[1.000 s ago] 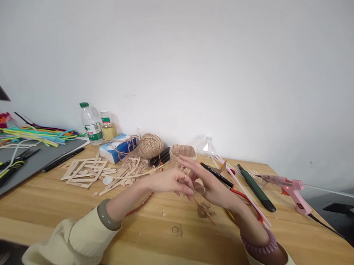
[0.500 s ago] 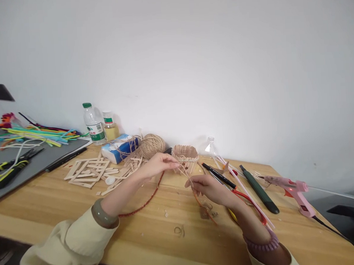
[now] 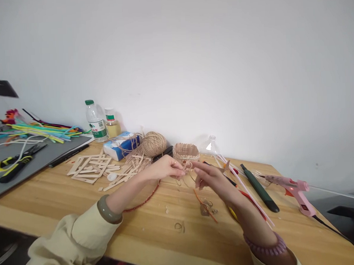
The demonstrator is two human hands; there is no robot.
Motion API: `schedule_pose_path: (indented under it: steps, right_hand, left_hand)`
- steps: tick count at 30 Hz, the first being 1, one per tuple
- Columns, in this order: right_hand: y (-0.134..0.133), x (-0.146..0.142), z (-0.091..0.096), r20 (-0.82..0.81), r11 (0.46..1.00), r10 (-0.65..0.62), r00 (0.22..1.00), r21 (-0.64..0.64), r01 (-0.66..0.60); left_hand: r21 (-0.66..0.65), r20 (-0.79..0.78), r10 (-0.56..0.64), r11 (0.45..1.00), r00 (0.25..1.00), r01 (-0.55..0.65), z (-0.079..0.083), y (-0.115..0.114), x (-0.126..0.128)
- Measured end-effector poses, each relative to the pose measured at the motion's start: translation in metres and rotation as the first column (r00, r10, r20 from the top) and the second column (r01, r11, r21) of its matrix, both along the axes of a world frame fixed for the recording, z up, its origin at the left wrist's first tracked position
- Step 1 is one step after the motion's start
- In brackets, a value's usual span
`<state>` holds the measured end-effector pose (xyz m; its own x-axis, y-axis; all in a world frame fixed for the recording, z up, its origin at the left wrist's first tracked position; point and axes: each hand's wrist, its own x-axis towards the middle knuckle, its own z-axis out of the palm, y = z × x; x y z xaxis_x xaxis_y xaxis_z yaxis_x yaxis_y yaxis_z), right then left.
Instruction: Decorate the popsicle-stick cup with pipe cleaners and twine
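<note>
My left hand [image 3: 164, 168] and my right hand [image 3: 210, 177] meet over the wooden table [image 3: 65, 205], just in front of a small basket of craft sticks wound with twine [image 3: 186, 151]. Between their fingertips runs a thin strand of jute twine [image 3: 187, 166] that loops down toward the table. The left fingers are pinched on the strand. My right hand's fingers are loosely curled with the tips touching it. A red-brown pipe cleaner [image 3: 143, 200] lies under my left forearm.
Ball of twine [image 3: 153, 143], tissue pack [image 3: 121, 145], two bottles [image 3: 97, 121] and loose craft sticks [image 3: 92, 168] sit at the back left. Coloured straws and pliers [image 3: 15, 164] lie on a grey mat. At right are markers, straws, a green knife [image 3: 259, 187] and a pink glue gun [image 3: 295, 189].
The hands first pulled apart, drawing the twine taut, then came back together near the basket. The right hand rose and its fingers loosened. The view shifted slightly.
</note>
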<state>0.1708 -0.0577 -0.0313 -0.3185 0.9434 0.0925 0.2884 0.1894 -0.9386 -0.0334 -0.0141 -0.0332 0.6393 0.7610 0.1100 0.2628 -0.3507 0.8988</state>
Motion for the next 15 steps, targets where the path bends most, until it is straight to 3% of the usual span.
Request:
schedule_pose_path:
  steps: [4,8,15]
  right_hand:
    - [-0.004,-0.017,-0.006,-0.055,0.979,0.172,0.984,-0.102,-0.176]
    - [0.001,-0.017,-0.012,-0.052,0.973,0.193,0.980,-0.119,-0.197]
    - [0.003,-0.016,-0.018,-0.005,0.970,0.211,0.977,-0.126,-0.210]
  left_hand:
    - [-0.047,0.026,-0.084,0.995,0.996,0.085,0.003,-0.006,0.004]
    - [-0.084,0.050,-0.128,0.988,0.991,0.132,0.005,-0.006,0.002]
    - [-0.066,0.046,-0.044,0.997,0.998,0.047,0.004,-0.005,-0.004]
